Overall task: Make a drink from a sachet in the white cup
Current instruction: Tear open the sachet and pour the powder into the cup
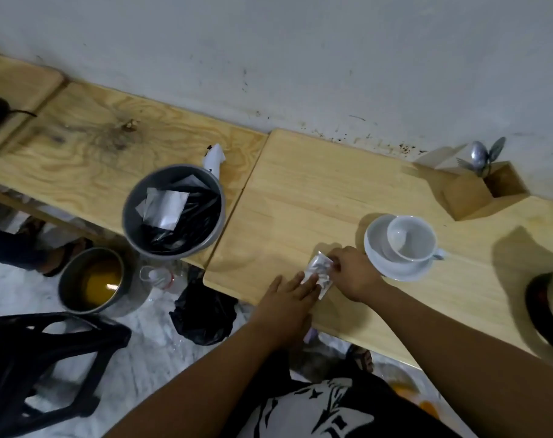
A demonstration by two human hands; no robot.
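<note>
A small silvery sachet lies on the wooden table near its front edge. My left hand rests flat with its fingertips on the sachet's lower left end. My right hand pinches the sachet's upper right end. Just to the right stands the white cup on a white saucer, its handle pointing right. The cup looks empty.
A grey bin lined with a black bag holds torn wrappers, left of the sachet. A wooden holder with spoons stands at the back right. A dark round object sits at the right edge. On the floor are a pot of orange liquid and a black stool.
</note>
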